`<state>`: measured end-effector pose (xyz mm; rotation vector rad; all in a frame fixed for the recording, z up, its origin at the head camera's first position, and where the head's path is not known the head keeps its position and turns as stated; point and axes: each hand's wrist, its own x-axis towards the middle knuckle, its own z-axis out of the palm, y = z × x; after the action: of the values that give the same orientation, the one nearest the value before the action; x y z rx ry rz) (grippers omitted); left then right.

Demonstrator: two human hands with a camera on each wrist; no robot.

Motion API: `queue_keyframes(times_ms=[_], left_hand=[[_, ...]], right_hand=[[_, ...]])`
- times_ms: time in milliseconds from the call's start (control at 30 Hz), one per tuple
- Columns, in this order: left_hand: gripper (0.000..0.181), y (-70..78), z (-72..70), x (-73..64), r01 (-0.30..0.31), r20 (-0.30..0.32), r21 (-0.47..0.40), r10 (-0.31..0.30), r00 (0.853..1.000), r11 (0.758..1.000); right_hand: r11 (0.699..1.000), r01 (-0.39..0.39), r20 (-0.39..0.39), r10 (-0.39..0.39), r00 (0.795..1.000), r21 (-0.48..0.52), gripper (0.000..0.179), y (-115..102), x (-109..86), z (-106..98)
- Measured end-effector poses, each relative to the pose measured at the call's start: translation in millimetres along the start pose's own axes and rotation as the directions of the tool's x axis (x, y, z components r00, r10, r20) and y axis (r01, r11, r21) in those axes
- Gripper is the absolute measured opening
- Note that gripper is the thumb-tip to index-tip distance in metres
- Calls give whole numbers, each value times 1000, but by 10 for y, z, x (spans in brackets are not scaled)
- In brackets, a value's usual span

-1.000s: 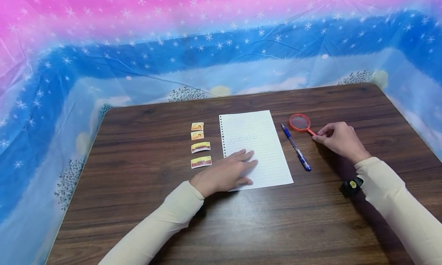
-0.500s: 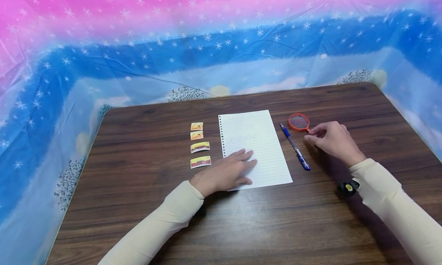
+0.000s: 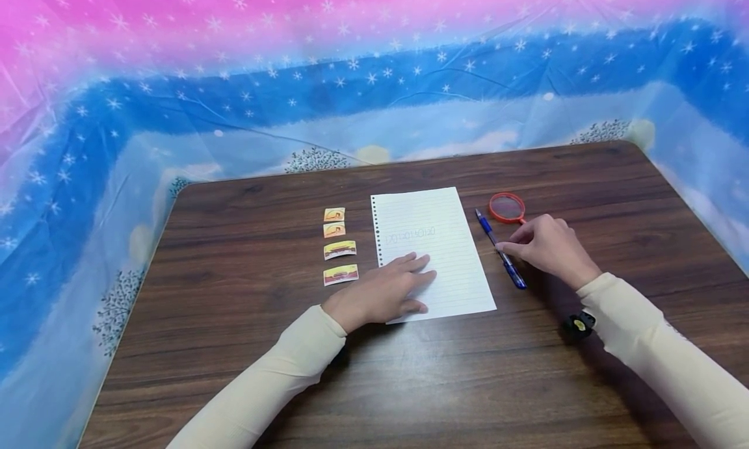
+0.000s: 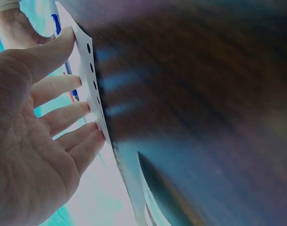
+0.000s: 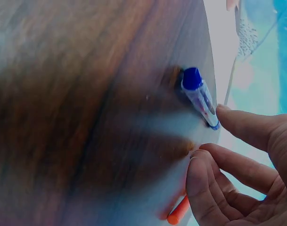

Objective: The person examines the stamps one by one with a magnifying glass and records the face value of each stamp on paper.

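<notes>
My left hand (image 3: 386,290) rests with spread fingers on the lower left of a lined, punched sheet of paper (image 3: 453,273). In the left wrist view its fingertips touch the sheet near the holes. A blue pen (image 3: 512,272) lies right of the sheet. My right hand (image 3: 552,247) is over the pen, thumb tip at its barrel; whether they touch I cannot tell. The right wrist view has the thumb apart from the curved fingers, with nothing between them. An orange-rimmed magnifying glass (image 3: 506,207) lies just beyond; the hand hides most of its handle in the head view.
Several small yellow and orange picture cards (image 3: 340,249) lie in a column left of the sheet. Faint handwriting crosses the paper's middle. A snowflake-patterned cloth (image 3: 316,91) hangs round the back and sides of the dark wooden table (image 3: 234,293).
My right hand has let go of the magnifying glass handle and moved left to the pen. The magnifying glass lies where it was. My left hand stays still on the paper.
</notes>
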<state>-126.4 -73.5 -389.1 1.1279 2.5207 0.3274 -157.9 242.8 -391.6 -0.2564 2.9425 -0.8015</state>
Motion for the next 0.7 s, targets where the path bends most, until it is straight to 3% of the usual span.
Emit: queue_keyframes(times_ms=[333, 700], left_hand=[[64, 1, 2, -6, -3, -2, 7, 3, 1000, 1000], [64, -1, 3, -5, 6, -2, 4, -6, 1000, 1000]], right_hand=[[999, 15, -8, -15, 1000, -31, 20, -70, 10, 87], [999, -39, 3, 39, 999, 12, 20, -80, 18, 36]])
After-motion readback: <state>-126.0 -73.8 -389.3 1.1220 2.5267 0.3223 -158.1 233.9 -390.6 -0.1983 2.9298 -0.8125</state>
